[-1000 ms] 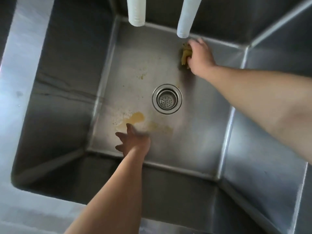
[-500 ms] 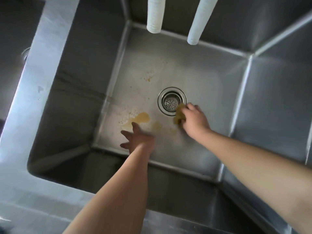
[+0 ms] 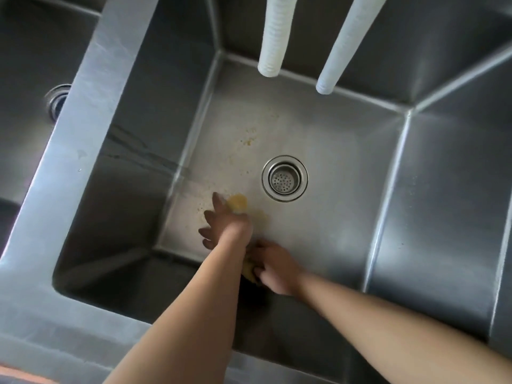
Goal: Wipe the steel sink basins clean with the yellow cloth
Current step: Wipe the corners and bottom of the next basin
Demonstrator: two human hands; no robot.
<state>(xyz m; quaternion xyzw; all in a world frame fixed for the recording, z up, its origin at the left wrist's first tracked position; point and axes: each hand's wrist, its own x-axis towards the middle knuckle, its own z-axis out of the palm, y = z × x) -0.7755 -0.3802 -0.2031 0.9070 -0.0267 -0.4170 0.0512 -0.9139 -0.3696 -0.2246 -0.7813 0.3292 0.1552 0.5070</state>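
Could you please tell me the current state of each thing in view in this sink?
left hand: fingers spread flat on the basin floor.
right hand: grips the yellow cloth against the floor near the front wall.
yellow stain: unwiped, by the left fingertips.
drain strainer: seated, uncovered.
sink basin: still speckled behind the drain.
two white hoses: hanging, no water running.

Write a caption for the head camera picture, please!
Right hand wipes steel sink with yellow cloth.
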